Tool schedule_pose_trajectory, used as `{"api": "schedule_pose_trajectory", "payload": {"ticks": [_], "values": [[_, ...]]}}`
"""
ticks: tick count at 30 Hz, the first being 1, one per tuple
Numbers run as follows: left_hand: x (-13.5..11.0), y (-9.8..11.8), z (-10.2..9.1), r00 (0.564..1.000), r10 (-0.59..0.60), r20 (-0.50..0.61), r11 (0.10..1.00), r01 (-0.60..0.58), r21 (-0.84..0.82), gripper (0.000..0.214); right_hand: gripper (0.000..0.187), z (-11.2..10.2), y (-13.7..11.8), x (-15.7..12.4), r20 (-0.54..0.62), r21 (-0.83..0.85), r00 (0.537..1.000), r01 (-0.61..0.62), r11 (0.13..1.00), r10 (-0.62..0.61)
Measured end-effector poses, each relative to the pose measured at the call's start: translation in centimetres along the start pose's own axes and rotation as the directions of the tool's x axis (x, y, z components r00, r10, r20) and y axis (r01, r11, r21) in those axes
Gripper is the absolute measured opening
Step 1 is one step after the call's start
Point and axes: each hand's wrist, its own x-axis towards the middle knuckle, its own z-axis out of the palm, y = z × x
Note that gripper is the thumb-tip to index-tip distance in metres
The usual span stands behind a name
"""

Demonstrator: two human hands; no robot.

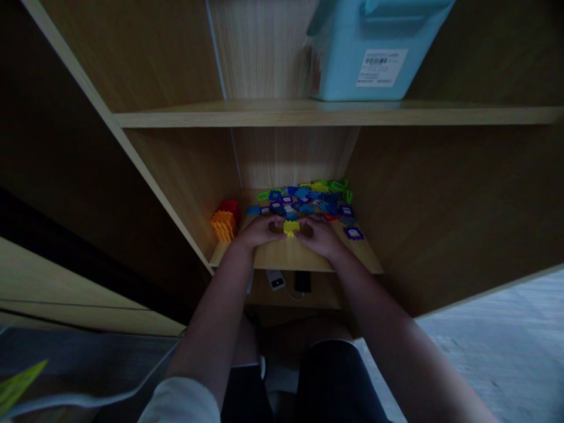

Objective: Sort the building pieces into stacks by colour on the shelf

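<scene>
Between my two hands, just above the shelf board [286, 255], is a yellow notched building tile [291, 227]. My left hand [263, 229] pinches its left edge with thumb and fingers. On the opposite edge, my right hand [321, 235] grips it the same way. Behind the hands spreads a loose pile of blue and purple tiles [304, 202], with green tiles [337, 187] at its back right. A stack of orange tiles [224, 225] stands at the left wall, with red tiles [230, 207] behind it. One purple tile [353, 233] lies to the right of my right hand.
Above is an upper shelf [264, 116] carrying a light blue plastic bin [343, 64] with a label. Cabinet side walls rise left and right. Below the board lie a white power strip [275, 281] and a black box [302, 281] with a cable.
</scene>
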Motion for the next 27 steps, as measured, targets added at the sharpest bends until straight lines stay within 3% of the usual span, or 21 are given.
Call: {"api": "schedule_pose_trajectory", "payload": {"ticks": [16,22,27], "values": [[0.0,0.3,-0.1,1.000,0.000,-0.006,1.000,-0.001,-0.014,0.048,0.029,0.1,0.0,0.0,0.000,-0.001,1.000,-0.011,1.000,0.011],[-0.1,0.4,-0.1,1.000,-0.020,-0.015,0.999,0.019,-0.045,0.060,0.024,-0.1,-0.2,0.0,-0.019,0.033,1.000,-0.022,0.999,0.023],[-0.2,1.8,0.0,0.993,-0.044,-0.107,0.997,0.036,-0.074,0.049,0.021,-0.3,-0.3,0.1,-0.045,0.046,0.999,-0.008,0.999,0.010]]}}
